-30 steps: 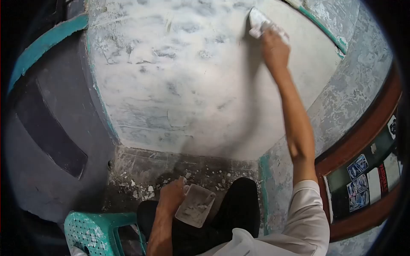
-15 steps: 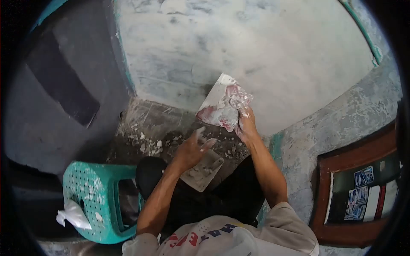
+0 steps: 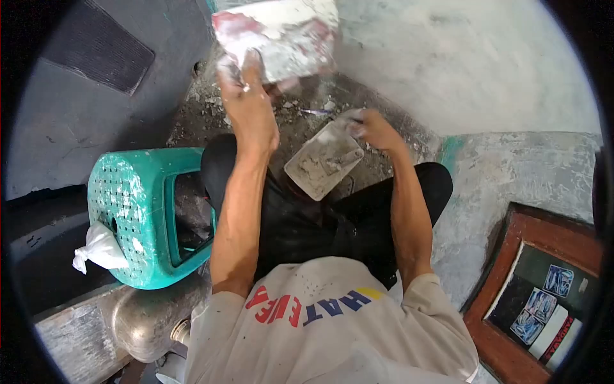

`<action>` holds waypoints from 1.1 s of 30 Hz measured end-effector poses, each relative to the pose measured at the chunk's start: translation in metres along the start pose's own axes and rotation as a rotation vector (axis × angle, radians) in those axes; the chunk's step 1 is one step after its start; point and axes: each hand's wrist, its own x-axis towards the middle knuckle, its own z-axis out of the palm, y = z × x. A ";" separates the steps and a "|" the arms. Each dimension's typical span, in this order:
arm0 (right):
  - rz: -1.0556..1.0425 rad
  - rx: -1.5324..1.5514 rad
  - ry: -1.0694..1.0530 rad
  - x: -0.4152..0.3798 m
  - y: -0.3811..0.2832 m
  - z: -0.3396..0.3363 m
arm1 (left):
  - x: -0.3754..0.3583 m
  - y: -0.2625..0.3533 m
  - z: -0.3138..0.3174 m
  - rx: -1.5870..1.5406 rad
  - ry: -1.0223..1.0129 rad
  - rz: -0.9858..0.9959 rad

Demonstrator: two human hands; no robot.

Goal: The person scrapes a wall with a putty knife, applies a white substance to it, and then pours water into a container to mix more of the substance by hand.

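A flat white plate smeared with red and grey (image 3: 276,32) is gripped near its lower left corner by the left hand (image 3: 248,105), above the debris-strewn grey floor (image 3: 192,118). The right hand (image 3: 378,131), fingers bent and blurred, is at the upper right corner of a shallow grey rectangular tray (image 3: 316,194); its hold cannot be told. A knotted white plastic bag (image 3: 105,248) is at a green perforated plastic stool's (image 3: 128,185) left edge.
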 end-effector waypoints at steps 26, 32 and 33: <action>0.057 -0.306 0.259 -0.078 -0.067 -0.053 | 0.013 0.001 -0.012 -0.251 0.114 -0.205; -0.422 -0.580 0.864 -0.070 -0.088 -0.002 | 0.000 -0.006 0.008 -0.231 -0.057 -0.307; -0.487 -0.583 0.842 -0.066 -0.083 0.007 | -0.002 -0.005 0.008 -0.217 -0.067 -0.348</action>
